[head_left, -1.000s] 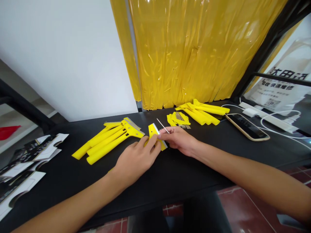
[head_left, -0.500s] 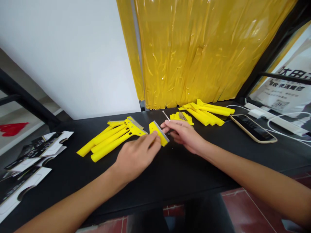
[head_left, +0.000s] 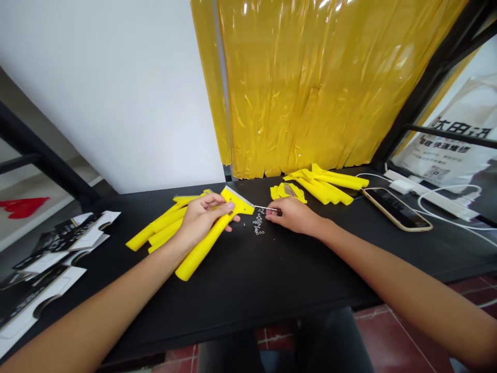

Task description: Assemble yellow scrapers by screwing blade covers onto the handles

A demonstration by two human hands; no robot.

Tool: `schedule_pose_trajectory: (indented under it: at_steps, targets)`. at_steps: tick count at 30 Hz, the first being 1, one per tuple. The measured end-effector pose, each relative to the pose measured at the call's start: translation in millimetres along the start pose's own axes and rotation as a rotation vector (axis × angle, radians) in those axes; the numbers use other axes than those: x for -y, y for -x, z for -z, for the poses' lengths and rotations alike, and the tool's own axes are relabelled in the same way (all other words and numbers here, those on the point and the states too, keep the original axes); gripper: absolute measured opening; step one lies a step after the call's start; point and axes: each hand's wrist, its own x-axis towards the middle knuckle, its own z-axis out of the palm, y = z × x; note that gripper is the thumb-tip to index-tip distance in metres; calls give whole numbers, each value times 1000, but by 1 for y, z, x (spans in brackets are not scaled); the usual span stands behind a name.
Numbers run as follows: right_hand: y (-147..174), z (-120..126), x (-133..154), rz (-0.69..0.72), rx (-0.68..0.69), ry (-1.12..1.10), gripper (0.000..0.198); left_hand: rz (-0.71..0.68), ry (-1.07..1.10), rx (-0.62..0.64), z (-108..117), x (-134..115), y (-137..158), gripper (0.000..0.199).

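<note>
My left hand [head_left: 205, 217] is closed around the neck of a yellow scraper [head_left: 200, 253], whose wide head and pale blade edge point up and away from me. Between the fingertips of my right hand [head_left: 293, 215] is a thin metal rod [head_left: 266, 208], a slim tool of unclear kind; its far end reaches the head's right corner. Just below the rod lies a small heap of screws and nuts [head_left: 258, 223]. More yellow scrapers [head_left: 155, 228] lie beside and behind my left hand, partly covered by it. Yellow scraper head pieces [head_left: 288, 191] are piled behind my right hand.
Several yellow handles [head_left: 326, 184] lie at the back right. Nearby are a phone [head_left: 396, 210] and a white power strip [head_left: 435, 194] with cables. Black-and-white cardboard packaging [head_left: 58, 264] is stacked on the left of the black table [head_left: 248, 290]. A yellow strip curtain [head_left: 310, 93] hangs behind.
My left hand has swapped a yellow head piece for a scraper with a handle. My right hand has brought the rod from upright to nearly level. The screws and nuts are now visible.
</note>
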Motion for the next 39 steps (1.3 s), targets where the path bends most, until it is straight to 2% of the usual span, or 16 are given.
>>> schedule_pose_trajectory:
  at_steps: [4,8,11,16,20,30,36,39]
  targets:
    - [1,5,2,6,-115,49,12,72,57,72,3,10,-5,34]
    - [4,15,7,-30,-349,-282,11,129,89,144,0,12,-3,33]
    - [6,18,19,59,-437,-481,17,168,107,209,-6,14,4,30]
    - [11,6,43,252,-378,-540,9,167,139,315,-17,20,13,26]
    - [13,-3,47,270,-341,-510,8,180,156,300,-22,22,16,25]
    - [15,-7,50,159,-351,-475,1,125,113,261,-28,24,22,23]
    - [10,-11,50,-44,-254,-718,21,181,106,227,-29,17,22,25]
    - [10,-4,44,-67,-301,-727,25,198,143,190,-28,17,20,27]
